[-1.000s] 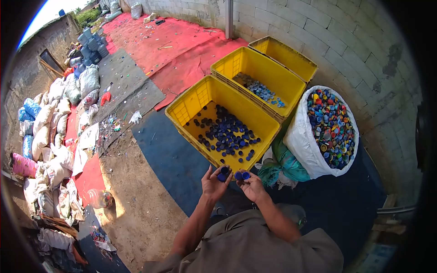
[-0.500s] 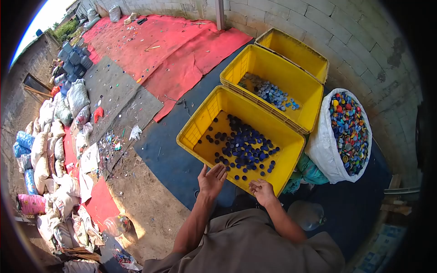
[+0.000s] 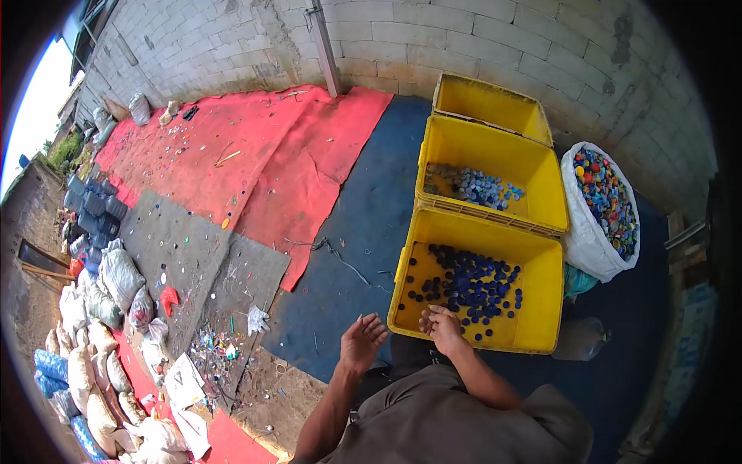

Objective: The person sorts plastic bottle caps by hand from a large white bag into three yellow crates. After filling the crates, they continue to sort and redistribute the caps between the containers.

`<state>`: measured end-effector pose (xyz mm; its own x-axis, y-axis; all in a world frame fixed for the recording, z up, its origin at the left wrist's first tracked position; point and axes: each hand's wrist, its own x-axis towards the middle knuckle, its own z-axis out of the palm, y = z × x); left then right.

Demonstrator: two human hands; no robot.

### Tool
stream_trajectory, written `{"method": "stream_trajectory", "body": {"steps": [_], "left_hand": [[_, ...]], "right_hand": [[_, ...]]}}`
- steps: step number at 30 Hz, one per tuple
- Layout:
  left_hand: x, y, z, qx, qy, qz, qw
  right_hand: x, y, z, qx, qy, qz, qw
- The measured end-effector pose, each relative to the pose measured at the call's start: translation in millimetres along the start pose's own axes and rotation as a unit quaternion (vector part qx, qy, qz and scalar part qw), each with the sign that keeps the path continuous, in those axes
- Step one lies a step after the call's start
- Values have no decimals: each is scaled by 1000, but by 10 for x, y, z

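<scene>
My left hand [image 3: 363, 342] is held palm up, just left of the near yellow crate, with its fingers stretched out and nothing in it. Over that crate's near edge is my right hand [image 3: 442, 326], its fingers loosely bent and apart, with no object visible in it. The near yellow crate [image 3: 541, 321] holds many dark blue bottle caps [image 3: 471, 282], spread over its floor and heaped thickest toward the middle. Neither hand touches the caps.
Behind stands a second yellow crate [image 3: 539, 158] with pale and light blue caps [image 3: 481, 188], then a third crate [image 3: 495, 100] by the block wall. A white sack [image 3: 580, 224] of multicoloured caps stands right. Filled sacks [image 3: 85, 371] line the left; red mats [image 3: 255, 147] cover the ground.
The view has swung, so the crates and sack appear farther right. My left hand is now farther from the near crate, while my right hand's fingers have curled a little.
</scene>
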<state>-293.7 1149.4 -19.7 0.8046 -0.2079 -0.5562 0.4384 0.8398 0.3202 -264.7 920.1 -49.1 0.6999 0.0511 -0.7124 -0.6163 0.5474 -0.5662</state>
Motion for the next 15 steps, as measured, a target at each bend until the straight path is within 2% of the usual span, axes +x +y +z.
{"method": "stream_trajectory", "body": {"steps": [7, 12, 15], "left_hand": [[1092, 1046, 261, 71, -91, -117, 986], [1901, 1678, 477, 149, -90, -176, 969], [2138, 2053, 580, 202, -77, -210, 954]], "right_hand": [[407, 204, 564, 135, 134, -69, 979], [1086, 60, 1012, 225, 201, -132, 944], [1318, -133, 1396, 295, 222, -197, 908]]}}
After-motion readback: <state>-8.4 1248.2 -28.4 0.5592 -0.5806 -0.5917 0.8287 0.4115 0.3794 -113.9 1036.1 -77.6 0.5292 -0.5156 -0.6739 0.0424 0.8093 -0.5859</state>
